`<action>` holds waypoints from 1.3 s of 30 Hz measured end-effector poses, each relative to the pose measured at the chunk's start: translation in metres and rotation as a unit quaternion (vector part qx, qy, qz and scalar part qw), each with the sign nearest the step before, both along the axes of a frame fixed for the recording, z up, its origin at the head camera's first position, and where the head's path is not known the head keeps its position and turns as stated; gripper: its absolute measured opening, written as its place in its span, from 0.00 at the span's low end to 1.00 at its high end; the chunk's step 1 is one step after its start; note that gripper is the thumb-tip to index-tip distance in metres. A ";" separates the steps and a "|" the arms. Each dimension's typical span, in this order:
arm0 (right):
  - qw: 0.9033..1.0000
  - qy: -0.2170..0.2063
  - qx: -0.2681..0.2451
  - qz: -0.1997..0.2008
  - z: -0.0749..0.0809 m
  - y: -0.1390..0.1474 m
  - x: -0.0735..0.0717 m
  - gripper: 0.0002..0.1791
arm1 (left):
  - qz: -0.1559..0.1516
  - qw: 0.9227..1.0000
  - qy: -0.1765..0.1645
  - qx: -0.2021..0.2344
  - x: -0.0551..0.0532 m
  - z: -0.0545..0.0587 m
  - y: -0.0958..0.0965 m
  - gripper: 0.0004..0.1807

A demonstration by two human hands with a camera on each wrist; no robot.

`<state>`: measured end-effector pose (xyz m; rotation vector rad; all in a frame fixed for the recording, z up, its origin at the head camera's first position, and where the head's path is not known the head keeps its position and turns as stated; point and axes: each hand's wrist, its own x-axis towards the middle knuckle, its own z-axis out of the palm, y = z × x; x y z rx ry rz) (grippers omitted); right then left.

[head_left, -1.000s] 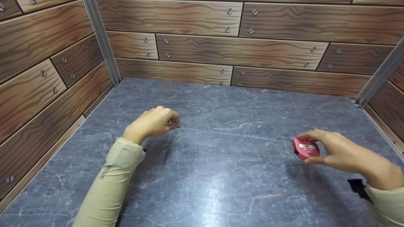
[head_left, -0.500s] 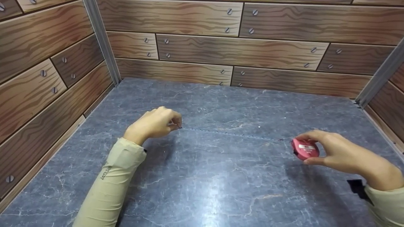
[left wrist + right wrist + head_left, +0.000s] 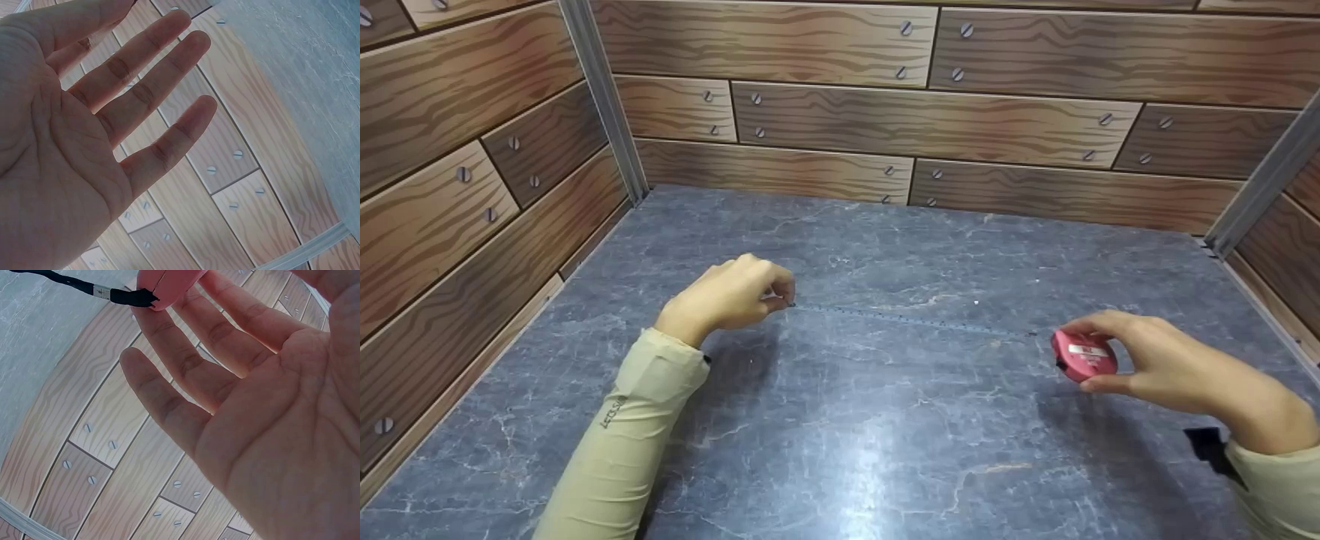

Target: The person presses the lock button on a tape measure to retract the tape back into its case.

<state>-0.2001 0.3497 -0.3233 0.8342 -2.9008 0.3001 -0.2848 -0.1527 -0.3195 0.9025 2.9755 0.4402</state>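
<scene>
A pink tape measure [image 3: 1084,355] with a white label is gripped between the thumb and fingers of my right hand [image 3: 1177,360], above the right part of the table. Its pale blue blade [image 3: 915,319] runs out to the left. At the blade's far end, the thumb and index finger of my left hand [image 3: 727,294] pinch the tip, which is mostly hidden. The other left fingers [image 3: 169,135] extend loosely in the left wrist view. In the right wrist view, a black strap [image 3: 130,297] with a small metal clasp hangs from the pink case [image 3: 166,284].
Both hands are over a grey-blue marbled table [image 3: 840,420]. Wood-patterned panels [image 3: 825,112] with printed screws rise at the back and sides, joined by metal corner posts [image 3: 604,97]. A small white speck [image 3: 976,302] lies beyond the blade.
My left hand has shifted slightly right with the blade's end, and the markings on the blade have slid a little toward the case. The right hand has barely moved.
</scene>
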 end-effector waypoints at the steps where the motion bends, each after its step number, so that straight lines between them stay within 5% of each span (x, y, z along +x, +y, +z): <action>1: 1.000 -0.002 0.000 -0.001 0.000 0.000 0.000 0.36 | -0.001 1.000 0.000 0.001 0.001 0.000 0.000 0.09; 39: 1.000 -0.010 -0.002 0.012 -0.001 -0.002 0.001 0.35 | -0.037 0.999 0.010 0.011 0.002 -0.002 0.007 0.09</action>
